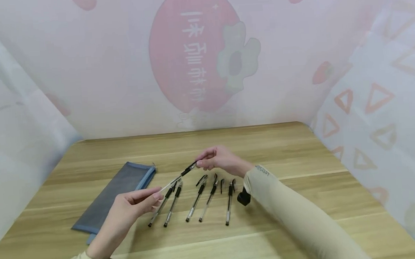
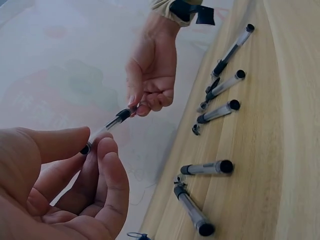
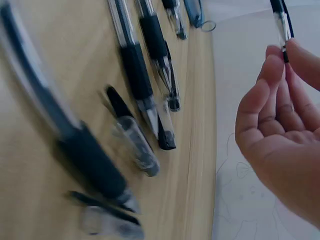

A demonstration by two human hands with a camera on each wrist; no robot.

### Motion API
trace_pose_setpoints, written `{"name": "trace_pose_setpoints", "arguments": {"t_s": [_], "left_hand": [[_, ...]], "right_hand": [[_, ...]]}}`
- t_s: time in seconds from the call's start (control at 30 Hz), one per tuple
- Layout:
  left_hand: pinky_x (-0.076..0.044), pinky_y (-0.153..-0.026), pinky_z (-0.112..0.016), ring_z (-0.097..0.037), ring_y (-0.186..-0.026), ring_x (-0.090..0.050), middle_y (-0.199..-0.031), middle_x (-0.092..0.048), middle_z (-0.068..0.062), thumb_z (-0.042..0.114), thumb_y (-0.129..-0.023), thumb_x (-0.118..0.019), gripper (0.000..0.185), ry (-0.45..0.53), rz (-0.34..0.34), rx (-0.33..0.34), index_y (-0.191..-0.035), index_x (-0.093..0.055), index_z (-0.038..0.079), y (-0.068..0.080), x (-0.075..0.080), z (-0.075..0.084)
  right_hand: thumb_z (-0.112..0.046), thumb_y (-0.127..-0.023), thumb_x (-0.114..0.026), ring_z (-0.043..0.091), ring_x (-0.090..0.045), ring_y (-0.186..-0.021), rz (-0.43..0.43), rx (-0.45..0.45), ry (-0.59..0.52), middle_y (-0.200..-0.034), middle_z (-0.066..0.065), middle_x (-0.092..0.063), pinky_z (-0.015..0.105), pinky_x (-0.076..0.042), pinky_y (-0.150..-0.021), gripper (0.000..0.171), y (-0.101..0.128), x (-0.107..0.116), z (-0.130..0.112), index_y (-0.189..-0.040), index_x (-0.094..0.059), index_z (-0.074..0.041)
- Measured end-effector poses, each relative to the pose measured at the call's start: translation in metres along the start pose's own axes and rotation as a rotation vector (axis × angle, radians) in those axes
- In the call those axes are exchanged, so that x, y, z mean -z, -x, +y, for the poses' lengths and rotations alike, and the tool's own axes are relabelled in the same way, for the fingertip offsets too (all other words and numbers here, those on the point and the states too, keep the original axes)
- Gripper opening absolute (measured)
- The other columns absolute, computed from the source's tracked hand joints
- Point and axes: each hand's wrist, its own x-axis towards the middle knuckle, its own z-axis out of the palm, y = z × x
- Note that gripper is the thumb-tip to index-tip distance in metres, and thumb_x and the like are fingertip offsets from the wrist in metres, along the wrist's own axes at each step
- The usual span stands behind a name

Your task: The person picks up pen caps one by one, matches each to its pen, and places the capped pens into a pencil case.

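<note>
A clear pen with a black grip [image 1: 177, 178] hangs slanted above the wooden table [image 1: 286, 156], held at both ends. My left hand [image 1: 157, 194] pinches its lower back end between thumb and fingers [image 2: 102, 150]. My right hand [image 1: 199, 164] pinches the upper tip end just past the grip, with its fingertips [image 3: 272, 60] closed round it. The left wrist view shows the pen [image 2: 107, 125] spanning between both hands. Whether a cap sits on that tip is hidden by the fingers.
Several similar pens [image 1: 197, 198] lie side by side on the table under my hands, with loose caps [image 1: 221, 183] at their far ends [image 3: 132, 145]. A grey mesh pouch with blue trim [image 1: 119, 191] lies to the left. Curtains close in the table's back and sides.
</note>
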Motion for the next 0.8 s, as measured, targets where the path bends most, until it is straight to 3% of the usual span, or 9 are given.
{"name": "trace_pose_setpoints", "arguments": {"t_s": [0.13,0.23,0.53,0.67,0.8], "left_hand": [[-0.055,-0.085,-0.041,-0.029,-0.103,-0.065,-0.110,-0.070,-0.018,0.024,-0.091,-0.073,0.045,-0.032,-0.033,-0.018,-0.128,-0.064,-0.001,0.003,0.007,0.000],[-0.055,-0.084,-0.040,-0.028,-0.101,-0.066,-0.109,-0.070,-0.018,0.026,-0.090,-0.075,0.045,-0.064,-0.021,-0.007,-0.126,-0.066,0.000,0.005,0.012,0.000],[-0.058,-0.074,-0.037,-0.027,-0.085,-0.071,-0.097,-0.073,-0.015,0.034,-0.082,-0.081,0.050,-0.182,0.178,0.061,-0.116,-0.071,0.000,0.017,0.033,-0.004],[-0.057,-0.079,-0.034,-0.028,-0.090,-0.071,-0.100,-0.072,-0.014,0.034,-0.081,-0.082,0.054,-0.113,0.209,0.115,-0.119,-0.069,-0.002,0.019,0.034,-0.007],[-0.056,-0.081,-0.033,-0.026,-0.092,-0.071,-0.103,-0.072,-0.015,0.024,-0.086,-0.079,0.047,-0.041,0.202,0.154,-0.121,-0.066,-0.005,0.022,0.032,-0.013]], "right_hand": [[-0.009,-0.089,-0.074,0.041,-0.062,-0.097,-0.038,-0.006,0.040,-0.100,0.013,-0.072,0.061,-0.042,-0.096,0.018,-0.013,-0.001,-0.003,-0.106,-0.072,-0.003],[-0.013,-0.088,-0.076,0.046,-0.058,-0.105,-0.068,0.002,0.093,-0.100,0.009,-0.073,0.058,-0.044,-0.096,0.019,-0.023,-0.002,-0.004,-0.106,-0.074,-0.007],[-0.016,-0.085,-0.079,0.045,-0.061,-0.103,-0.208,0.046,0.152,-0.098,0.010,-0.074,0.056,-0.046,-0.094,0.015,-0.070,-0.014,0.004,-0.099,-0.079,-0.011],[-0.013,-0.085,-0.079,0.047,-0.061,-0.101,-0.245,0.030,0.156,-0.097,0.012,-0.074,0.060,-0.045,-0.092,0.014,-0.080,-0.015,0.006,-0.098,-0.079,-0.010],[-0.013,-0.084,-0.080,0.042,-0.063,-0.098,-0.273,0.034,0.195,-0.097,0.009,-0.074,0.059,-0.047,-0.091,0.015,-0.084,-0.021,0.006,-0.099,-0.078,-0.011]]}}
